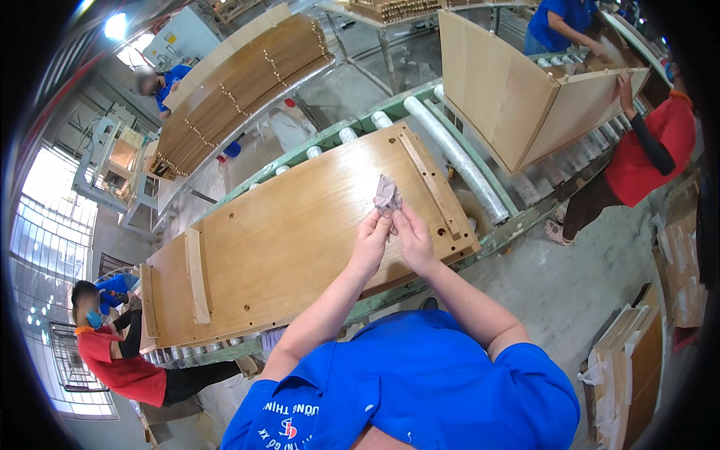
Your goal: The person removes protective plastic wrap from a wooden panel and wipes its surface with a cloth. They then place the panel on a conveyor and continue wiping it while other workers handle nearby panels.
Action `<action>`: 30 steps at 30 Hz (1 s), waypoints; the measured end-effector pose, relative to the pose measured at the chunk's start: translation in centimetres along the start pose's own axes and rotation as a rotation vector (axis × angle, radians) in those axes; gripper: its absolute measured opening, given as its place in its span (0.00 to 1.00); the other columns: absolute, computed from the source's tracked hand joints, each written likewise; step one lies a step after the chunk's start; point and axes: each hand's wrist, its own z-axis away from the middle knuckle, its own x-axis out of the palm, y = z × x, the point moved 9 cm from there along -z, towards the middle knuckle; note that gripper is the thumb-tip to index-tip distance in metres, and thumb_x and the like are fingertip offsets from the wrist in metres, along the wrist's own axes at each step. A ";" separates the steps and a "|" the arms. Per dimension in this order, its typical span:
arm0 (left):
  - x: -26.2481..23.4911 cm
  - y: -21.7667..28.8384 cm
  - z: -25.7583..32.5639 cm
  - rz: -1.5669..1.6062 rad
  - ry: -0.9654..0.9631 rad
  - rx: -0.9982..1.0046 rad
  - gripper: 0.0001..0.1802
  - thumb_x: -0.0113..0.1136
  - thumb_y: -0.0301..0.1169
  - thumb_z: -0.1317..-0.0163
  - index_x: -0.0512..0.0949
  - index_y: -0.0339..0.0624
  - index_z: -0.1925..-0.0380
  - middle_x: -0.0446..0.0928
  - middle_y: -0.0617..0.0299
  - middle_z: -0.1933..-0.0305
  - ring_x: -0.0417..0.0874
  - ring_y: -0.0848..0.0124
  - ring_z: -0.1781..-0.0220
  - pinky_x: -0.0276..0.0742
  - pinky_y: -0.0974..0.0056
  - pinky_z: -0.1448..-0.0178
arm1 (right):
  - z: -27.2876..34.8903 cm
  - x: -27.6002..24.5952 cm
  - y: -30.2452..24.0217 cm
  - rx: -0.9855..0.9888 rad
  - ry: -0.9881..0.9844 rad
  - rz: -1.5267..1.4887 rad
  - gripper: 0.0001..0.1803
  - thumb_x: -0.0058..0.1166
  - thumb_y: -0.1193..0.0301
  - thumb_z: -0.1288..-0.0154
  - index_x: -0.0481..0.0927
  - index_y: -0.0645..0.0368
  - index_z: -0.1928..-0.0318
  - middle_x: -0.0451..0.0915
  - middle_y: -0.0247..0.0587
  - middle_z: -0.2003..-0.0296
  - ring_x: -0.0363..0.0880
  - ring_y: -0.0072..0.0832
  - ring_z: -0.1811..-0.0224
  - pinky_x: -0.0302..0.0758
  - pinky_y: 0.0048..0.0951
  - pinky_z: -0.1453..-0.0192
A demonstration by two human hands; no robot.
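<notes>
A crumpled greyish-mauve cloth (386,193) is pinched between my two hands, its upper end sticking out past the fingertips. My left hand (369,238) and my right hand (412,232) are closed on it side by side, thumbs close together. Both hold it above a large varnished wooden panel (300,217) that lies flat on a roller conveyor. Narrow wooden battens cross the panel, one batten (429,180) near its right end and another batten (196,276) toward its left. Dark round holes dot the panel near its edges.
Bare metal rollers (457,161) continue rightward to an upright wooden cabinet frame (517,90). A person in red (652,157) touches it; another in blue (559,30) stands behind. More people (124,360) are at the left end. Stacked boards (247,75) lie beyond; leaning panels (626,367) stand lower right.
</notes>
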 end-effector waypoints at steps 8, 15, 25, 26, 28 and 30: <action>-1.9 -5.3 -2.6 -0.724 -0.139 -0.180 0.17 0.49 0.40 0.36 0.76 0.40 0.77 0.74 0.62 0.74 0.71 0.70 0.69 0.66 0.65 0.62 | -5.1 -6.0 3.3 0.232 0.090 -0.394 0.14 0.35 0.68 0.30 0.63 0.62 0.49 0.75 0.47 0.62 0.76 0.28 0.69 0.74 0.30 0.59; -9.7 -0.6 2.9 -1.540 0.209 0.237 0.07 0.56 0.35 0.44 0.77 0.44 0.71 0.72 0.55 0.60 0.69 0.56 0.54 0.63 0.55 0.49 | -11.8 -13.0 6.1 0.308 0.170 -0.698 0.13 0.43 0.70 0.33 0.64 0.55 0.49 0.62 0.30 0.76 0.60 0.18 0.79 0.64 0.23 0.72; -9.4 -0.4 5.1 -1.705 0.323 0.229 0.08 0.56 0.30 0.46 0.74 0.45 0.65 0.70 0.55 0.55 0.67 0.56 0.50 0.60 0.54 0.45 | -20.9 -15.8 11.6 0.186 0.038 0.227 0.19 0.44 0.66 0.37 0.68 0.60 0.47 0.77 0.37 0.69 0.72 0.22 0.70 0.70 0.22 0.61; -9.4 -0.3 5.1 -1.707 0.322 0.232 0.08 0.55 0.30 0.46 0.74 0.45 0.65 0.70 0.55 0.56 0.67 0.56 0.50 0.60 0.54 0.45 | -21.7 -15.6 12.0 0.171 0.025 0.269 0.19 0.44 0.65 0.37 0.69 0.59 0.47 0.78 0.38 0.67 0.73 0.24 0.69 0.71 0.24 0.60; -9.5 -0.3 5.2 -1.713 0.325 0.226 0.07 0.55 0.30 0.46 0.74 0.45 0.66 0.70 0.55 0.56 0.67 0.56 0.51 0.60 0.54 0.46 | -22.9 -14.9 12.8 0.146 -0.008 0.353 0.19 0.44 0.64 0.37 0.70 0.57 0.47 0.79 0.40 0.63 0.75 0.27 0.66 0.71 0.27 0.58; -9.5 -0.3 5.0 -1.715 0.323 0.227 0.07 0.55 0.30 0.46 0.74 0.45 0.66 0.70 0.55 0.56 0.67 0.56 0.51 0.61 0.54 0.46 | -24.3 -14.6 12.6 0.030 0.013 0.448 0.19 0.44 0.62 0.37 0.72 0.59 0.50 0.79 0.43 0.61 0.77 0.33 0.63 0.71 0.30 0.55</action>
